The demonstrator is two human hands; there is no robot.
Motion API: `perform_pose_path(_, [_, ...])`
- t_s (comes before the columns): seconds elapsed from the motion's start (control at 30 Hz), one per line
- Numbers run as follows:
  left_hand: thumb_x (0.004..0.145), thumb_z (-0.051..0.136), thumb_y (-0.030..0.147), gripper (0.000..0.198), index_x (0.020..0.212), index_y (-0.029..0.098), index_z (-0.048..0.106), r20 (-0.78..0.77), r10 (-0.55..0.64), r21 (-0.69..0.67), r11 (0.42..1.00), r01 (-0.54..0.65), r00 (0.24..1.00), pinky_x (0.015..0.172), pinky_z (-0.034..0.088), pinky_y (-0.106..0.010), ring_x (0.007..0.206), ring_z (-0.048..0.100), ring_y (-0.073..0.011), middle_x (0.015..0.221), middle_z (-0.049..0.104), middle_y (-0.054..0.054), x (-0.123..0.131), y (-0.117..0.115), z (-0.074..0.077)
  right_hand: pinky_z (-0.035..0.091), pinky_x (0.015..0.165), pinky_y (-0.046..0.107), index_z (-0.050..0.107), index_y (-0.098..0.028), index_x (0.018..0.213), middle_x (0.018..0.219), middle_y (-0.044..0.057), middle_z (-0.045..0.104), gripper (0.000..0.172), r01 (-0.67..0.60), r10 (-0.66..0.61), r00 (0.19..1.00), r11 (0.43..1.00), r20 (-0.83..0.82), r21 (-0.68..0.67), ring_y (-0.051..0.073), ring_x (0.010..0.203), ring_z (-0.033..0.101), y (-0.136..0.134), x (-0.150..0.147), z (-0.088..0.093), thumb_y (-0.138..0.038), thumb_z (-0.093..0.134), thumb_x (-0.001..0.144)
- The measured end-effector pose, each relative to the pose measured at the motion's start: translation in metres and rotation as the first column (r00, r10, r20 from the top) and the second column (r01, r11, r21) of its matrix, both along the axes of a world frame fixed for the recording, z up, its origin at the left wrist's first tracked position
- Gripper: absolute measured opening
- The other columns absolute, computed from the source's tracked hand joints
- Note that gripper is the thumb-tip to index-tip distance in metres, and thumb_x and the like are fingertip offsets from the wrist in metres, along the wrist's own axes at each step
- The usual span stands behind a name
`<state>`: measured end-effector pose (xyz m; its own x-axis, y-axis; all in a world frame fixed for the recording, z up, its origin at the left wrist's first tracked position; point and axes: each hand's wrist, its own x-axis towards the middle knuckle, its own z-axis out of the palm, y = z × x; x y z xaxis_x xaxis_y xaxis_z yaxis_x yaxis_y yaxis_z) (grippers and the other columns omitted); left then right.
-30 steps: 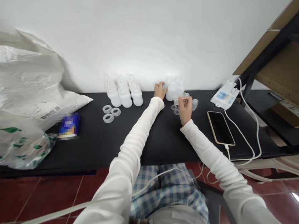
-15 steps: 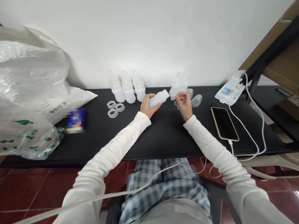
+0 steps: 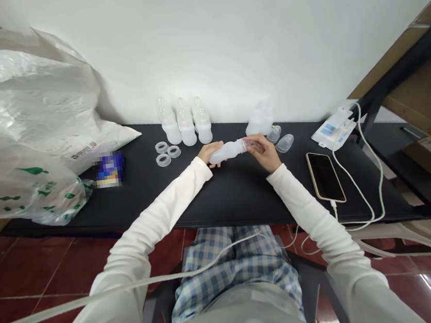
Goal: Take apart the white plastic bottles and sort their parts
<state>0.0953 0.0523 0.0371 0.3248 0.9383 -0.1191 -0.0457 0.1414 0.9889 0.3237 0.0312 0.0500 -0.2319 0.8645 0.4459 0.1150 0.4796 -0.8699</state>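
Gripping translucent bottle [image 3: 228, 151] horiz., neck pointing right, base in closed L hand [image 3: 209, 154], R hand [image 3: 264, 152] pinching neck.

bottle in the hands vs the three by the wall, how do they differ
The held bottle lies sideways above the table; the three bottles stand upright on it. The left hand and right hand grip the held bottle; the three bottles are untouched. The three bottles wear clear domed caps; the held bottle's top is hidden. All are milky plastic.
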Motion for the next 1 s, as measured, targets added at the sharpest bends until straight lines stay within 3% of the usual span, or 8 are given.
perform_pose_path(0.13, [0.077,0.056,0.074,0.066,0.084,0.011,0.073,0.033,-0.023,-0.256,0.966,0.030,0.999,0.026,0.023,-0.024,0.029,0.048,-0.0142,0.053,0.067,-0.013,-0.006,0.010,-0.002,0.058,0.099,0.042,0.070,-0.028,0.098,0.115,0.005,0.063,0.037,-0.002,0.003,0.999,1.000,-0.038,0.030,0.021,0.109,0.066,0.000,-0.003,-0.005,-0.060,0.073,0.078])
perform_pose_path(0.3, [0.076,0.055,0.078,0.067,0.079,0.013,0.070,0.082,0.023,-0.252,0.968,-0.002,0.996,0.023,0.020,-0.024,0.024,0.043,-0.0134,0.051,0.066,-0.012,-0.004,0.010,-0.004,0.059,0.096,0.041,0.071,-0.028,0.103,0.116,0.006,0.065,0.036,0.015,-0.015,1.000,0.998,0.000,0.063,0.021,0.107,0.066,0.002,-0.002,-0.006,-0.057,0.069,0.081])
perform_pose_path(0.5, [0.075,0.059,0.077,0.061,0.079,0.016,0.064,-0.069,0.148,0.225,0.966,-0.129,0.987,0.030,0.024,-0.022,0.033,0.047,-0.0115,0.048,0.057,-0.001,0.003,-0.010,-0.001,0.058,0.073,0.035,0.068,-0.023,0.103,0.090,0.005,0.069,0.048,0.113,-0.115,0.988,0.993,0.099,0.027,0.017,0.075,0.066,0.005,-0.001,-0.008,-0.066,0.063,0.082])
perform_pose_path(0.57, [0.077,0.057,0.076,0.060,0.084,0.017,0.065,-0.122,0.230,0.406,0.899,-0.163,0.965,0.038,0.037,-0.022,0.048,0.059,-0.0133,0.063,0.065,-0.001,0.005,-0.016,-0.001,0.053,0.063,0.032,0.066,-0.021,0.093,0.071,0.001,0.065,0.050,0.183,-0.184,0.971,0.983,0.154,0.024,0.015,0.061,0.059,0.004,-0.001,-0.007,-0.070,0.057,0.083])
perform_pose_path(0.67, [0.076,0.064,0.071,0.056,0.095,0.018,0.067,-0.194,0.283,0.646,0.757,-0.095,0.939,0.073,0.055,-0.029,0.088,0.069,-0.0198,0.097,0.073,-0.006,0.007,-0.018,-0.001,0.043,0.059,0.029,0.057,-0.022,0.069,0.059,0.000,0.057,0.055,0.321,-0.350,0.896,0.936,0.275,0.145,0.013,0.056,0.051,0.002,0.000,-0.004,-0.072,0.046,0.088])
perform_pose_path(0.83, [0.071,0.077,0.060,0.058,0.110,0.018,0.067,-0.278,0.261,0.804,0.589,0.076,0.924,0.094,0.052,-0.038,0.102,0.067,-0.0224,0.109,0.071,-0.009,0.006,-0.017,-0.002,0.041,0.074,0.035,0.044,-0.022,0.045,0.048,0.002,0.050,0.071,0.355,-0.413,0.733,0.910,0.541,0.213,0.016,0.054,0.051,0.003,0.004,-0.003,-0.060,0.023,0.100])
perform_pose_path(0.9, [0.074,0.076,0.057,0.054,0.110,0.018,0.067,-0.280,0.264,0.793,0.605,0.067,0.923,0.096,0.052,-0.038,0.104,0.067,-0.0225,0.110,0.071,-0.009,0.007,-0.018,-0.001,0.041,0.080,0.038,0.053,-0.021,0.050,0.055,0.005,0.056,0.069,0.361,-0.476,0.644,0.879,0.599,0.310,0.019,0.062,0.056,0.002,0.005,-0.003,-0.053,0.021,0.103])
perform_pose_path(1.0, [0.075,0.073,0.058,0.050,0.105,0.018,0.068,-0.235,0.283,0.709,0.704,-0.035,0.930,0.095,0.052,-0.037,0.104,0.068,-0.0229,0.109,0.072,-0.008,0.009,-0.019,0.000,0.041,0.081,0.038,0.070,-0.018,0.096,0.088,0.010,0.068,0.055,0.319,-0.607,0.575,0.783,0.548,0.533,0.024,0.087,0.061,-0.001,0.006,0.000,-0.048,0.025,0.103])
